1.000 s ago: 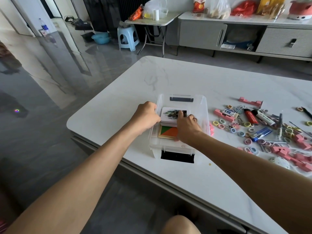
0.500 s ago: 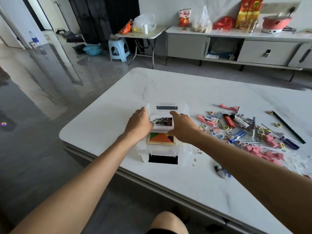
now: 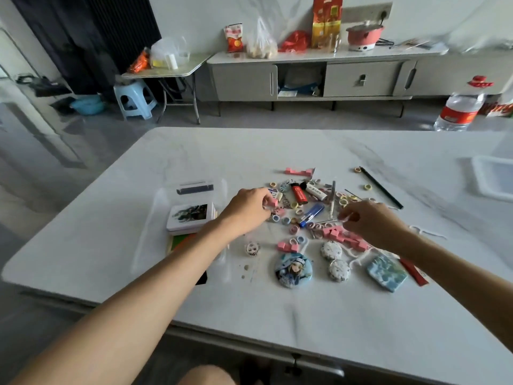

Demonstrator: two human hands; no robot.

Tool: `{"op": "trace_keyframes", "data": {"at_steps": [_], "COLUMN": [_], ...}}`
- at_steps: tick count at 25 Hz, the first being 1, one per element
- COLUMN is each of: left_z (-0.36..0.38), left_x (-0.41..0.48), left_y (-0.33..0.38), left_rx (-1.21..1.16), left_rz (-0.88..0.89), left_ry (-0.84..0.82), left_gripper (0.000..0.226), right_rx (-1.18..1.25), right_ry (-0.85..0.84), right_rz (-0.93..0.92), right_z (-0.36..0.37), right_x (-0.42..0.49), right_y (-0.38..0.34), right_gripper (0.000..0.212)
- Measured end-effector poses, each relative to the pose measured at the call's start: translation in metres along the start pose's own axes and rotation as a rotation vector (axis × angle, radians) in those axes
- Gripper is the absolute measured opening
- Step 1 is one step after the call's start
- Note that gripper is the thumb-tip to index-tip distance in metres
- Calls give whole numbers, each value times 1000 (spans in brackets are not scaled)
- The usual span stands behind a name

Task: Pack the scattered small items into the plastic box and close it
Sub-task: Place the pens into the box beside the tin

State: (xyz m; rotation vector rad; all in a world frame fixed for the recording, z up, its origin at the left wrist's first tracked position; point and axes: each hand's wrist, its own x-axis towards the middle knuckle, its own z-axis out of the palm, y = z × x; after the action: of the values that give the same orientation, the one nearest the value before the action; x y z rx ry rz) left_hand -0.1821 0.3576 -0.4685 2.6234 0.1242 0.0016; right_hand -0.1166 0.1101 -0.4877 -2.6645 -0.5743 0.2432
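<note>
Head view, items as follows. White marbled table (image 3: 91, 245) is carrying everything listed. Clear plastic box (image 3: 195, 187), open at the top, is sitting left of centre on the table; inside it a white tin (image 3: 190, 218) with a dark picture is lying on top of an orange-and-green board (image 3: 180, 241). Left hand (image 3: 249, 209), its forearm crossing above the box's near right corner, is hovering at the left margin of the scattered pile, fingers curled and pinching a pink block (image 3: 273, 202) at the fingertips. Right hand (image 3: 372, 223) is hanging over the right part of the pile, fingers curled inward with thumb and forefinger tips drawn together; whether they are gripping anything cannot be told through the blur. The pile is lying just right of the box and apart from it. A red lighter (image 3: 299, 193) and a white lighter (image 3: 315, 191) are lying side by side at the far side, and a blue lighter (image 3: 312, 215) is lying nearer. Many small coloured rings (image 3: 294, 229) are lying among them. A cluster of pink blocks (image 3: 344, 237) is lying under the right hand. A black pencil (image 3: 381, 187) is lying slantwise at the far right. A large round blue badge (image 3: 293, 269), two white round badges (image 3: 331, 250), a small face charm (image 3: 252, 249) and a square blue-green pad (image 3: 387, 272) are lying along the near side.
</note>
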Motion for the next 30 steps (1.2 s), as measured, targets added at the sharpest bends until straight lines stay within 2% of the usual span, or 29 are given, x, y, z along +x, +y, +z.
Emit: {"op": "trace_keyframes", "data": {"at_steps": [3,5,7,10,11,13,15,19,21,24,27,30], "left_z": [19,30,41,49,51,56,66,101,121,145,144,119], "left_x": [45,69,90,104,106,105,107,124,135,142,142,129], "left_y": [-5,-14,-23,-31,-30,-21,0,55,75,92,100,104], "left_rx": [177,300,430,519,522,457,302,129,174,233,201,36], "left_rz": [-63,-103,-94,-78,-74,-42,12,75,48,-12,-52,-101], "left_ry": [-45,-83,-70,19,46,86,66,-20,-12,-6,-11,-9], "left_gripper": [27,34,31,27,26,22,23,21,23,19,12,13], "right_rx": [15,60,82,47,-4,-114,-150,-95,-61,43,-73,-189], "right_ry": [10,64,143,338,348,247,191,202,236,248,194,236], "right_rz": [-37,-59,-43,126,219,399,466,394,336,213,125,200], "right_z": [15,24,26,13,7,-1,1,-3,-7,-1,17,24], "right_x": [20,37,60,100,111,123,128,129,121,99,75,66], "right_y": [27,34,43,69,82,105,120,120,115,112,115,117], "right_gripper": [18,16,19,29,35,42,38,27,21,23,14,14]}}
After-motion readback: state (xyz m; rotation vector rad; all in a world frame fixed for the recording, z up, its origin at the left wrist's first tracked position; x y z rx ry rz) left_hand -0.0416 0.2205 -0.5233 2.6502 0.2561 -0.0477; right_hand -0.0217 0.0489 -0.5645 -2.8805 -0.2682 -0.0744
